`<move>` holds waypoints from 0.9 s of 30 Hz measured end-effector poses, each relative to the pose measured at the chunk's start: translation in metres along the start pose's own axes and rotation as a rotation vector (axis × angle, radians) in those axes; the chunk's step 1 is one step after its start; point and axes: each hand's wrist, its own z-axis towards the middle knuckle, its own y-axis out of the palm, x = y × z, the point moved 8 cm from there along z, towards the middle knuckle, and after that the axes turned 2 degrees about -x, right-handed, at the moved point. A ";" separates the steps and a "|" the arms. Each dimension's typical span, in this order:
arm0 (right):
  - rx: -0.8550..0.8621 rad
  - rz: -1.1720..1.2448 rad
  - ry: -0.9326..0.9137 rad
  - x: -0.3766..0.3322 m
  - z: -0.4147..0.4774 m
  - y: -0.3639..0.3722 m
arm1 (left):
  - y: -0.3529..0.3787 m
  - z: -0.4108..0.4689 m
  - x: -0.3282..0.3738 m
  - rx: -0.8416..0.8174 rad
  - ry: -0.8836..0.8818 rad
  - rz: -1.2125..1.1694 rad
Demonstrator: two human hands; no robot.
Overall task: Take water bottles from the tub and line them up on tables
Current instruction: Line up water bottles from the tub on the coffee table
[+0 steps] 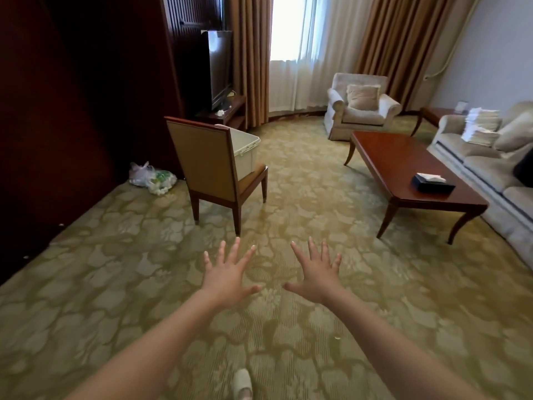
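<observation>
Patterned carpet [288, 183] covers the floor. A sofa [487, 168] lines the right wall, stacked white linens [481, 127] on it; an armchair [360, 108] stands by the curtains. The long wooden table [403, 160] carries only a dark tissue box [432, 183]. A wooden chair [213, 168], back to the camera, holds the pale tub [245, 153] on its seat; contents not visible. No bottles can be seen. Left hand [227, 275] and right hand [315, 274] extended over the carpet, fingers spread, grasping nothing. A slipper [242, 383] shows at the bottom edge.
</observation>
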 end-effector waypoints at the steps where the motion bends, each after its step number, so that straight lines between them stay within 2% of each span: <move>1: 0.011 0.008 -0.001 0.003 0.026 -0.009 | -0.006 0.026 -0.002 0.005 0.000 0.001; 8: 0.077 0.061 0.031 0.018 0.187 -0.074 | -0.061 0.204 -0.011 0.018 0.050 0.034; 16: 0.022 0.081 0.064 0.061 0.325 -0.096 | -0.080 0.355 -0.005 -0.048 0.057 0.072; 27: 0.013 0.035 -0.107 0.120 0.587 -0.182 | -0.133 0.601 0.020 -0.022 -0.078 0.023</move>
